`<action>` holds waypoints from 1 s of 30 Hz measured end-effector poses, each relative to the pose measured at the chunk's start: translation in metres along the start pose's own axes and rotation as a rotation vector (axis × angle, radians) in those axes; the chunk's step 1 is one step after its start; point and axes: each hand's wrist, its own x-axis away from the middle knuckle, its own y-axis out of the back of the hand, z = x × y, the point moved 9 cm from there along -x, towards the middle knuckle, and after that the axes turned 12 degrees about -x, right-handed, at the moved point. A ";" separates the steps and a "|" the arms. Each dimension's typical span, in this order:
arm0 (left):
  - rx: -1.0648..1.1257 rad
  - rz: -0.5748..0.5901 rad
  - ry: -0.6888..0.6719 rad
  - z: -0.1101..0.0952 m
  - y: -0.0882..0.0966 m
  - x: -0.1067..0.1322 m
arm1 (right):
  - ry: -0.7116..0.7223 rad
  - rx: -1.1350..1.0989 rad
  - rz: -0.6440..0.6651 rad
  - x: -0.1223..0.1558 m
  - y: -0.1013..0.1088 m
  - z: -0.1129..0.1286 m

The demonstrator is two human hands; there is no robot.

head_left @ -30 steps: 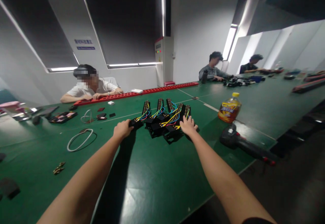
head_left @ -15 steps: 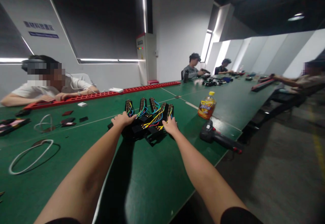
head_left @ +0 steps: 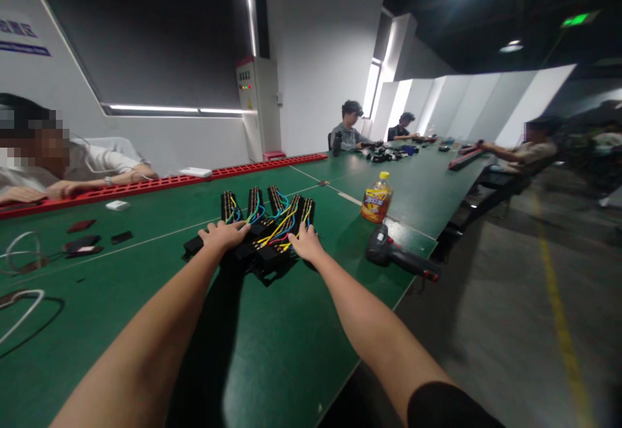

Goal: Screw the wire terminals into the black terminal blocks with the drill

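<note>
A cluster of black modules (head_left: 269,256) with yellow, blue, green and red wires lies on the green table in front of me. Several long black bars with rows of gold contacts rise from its far side. My left hand (head_left: 223,235) grips the cluster's left side, thumb pointing toward the wires. On the right, my right hand (head_left: 306,244) holds the outermost bar, fingers over its wires. My palms hide parts of the modules, and the fingertips' exact contact is hard to make out.
Right of the cluster stand a yellow-capped drink bottle (head_left: 376,198) and a cordless drill (head_left: 401,256) near the table edge. A red lattice strip (head_left: 233,171) runs along the far edge, where a person leans. Small dark pieces (head_left: 82,245) and white cables lie left.
The view has swung to the right, so everything sits further left. Both hands stay on the black modules, which look little changed on the table.
</note>
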 end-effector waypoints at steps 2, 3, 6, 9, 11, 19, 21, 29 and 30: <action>-0.012 -0.003 -0.043 -0.001 0.001 -0.001 | 0.006 0.013 -0.007 0.002 0.002 0.003; -0.018 -0.002 -0.066 -0.001 0.001 0.000 | 0.010 0.022 -0.009 0.004 0.003 0.004; -0.035 0.009 -0.133 -0.001 0.002 0.003 | 0.027 0.053 -0.006 0.011 0.005 0.011; -0.052 0.022 -0.212 0.000 0.002 0.008 | 0.058 0.095 0.013 0.022 0.003 0.021; -0.066 0.031 -0.268 0.001 0.002 0.011 | 0.090 0.125 0.022 0.032 0.000 0.029; 0.003 0.104 -0.457 0.013 0.002 0.022 | 0.184 0.217 0.031 0.053 0.006 0.045; 0.062 0.140 -0.512 0.018 0.004 0.029 | 0.170 0.231 0.019 0.048 0.014 0.040; 0.270 0.234 -0.503 0.042 0.008 0.045 | 0.235 0.234 -0.006 0.022 0.028 0.029; 0.286 0.223 -0.479 0.042 0.007 0.043 | 0.254 0.230 0.028 0.020 0.021 0.029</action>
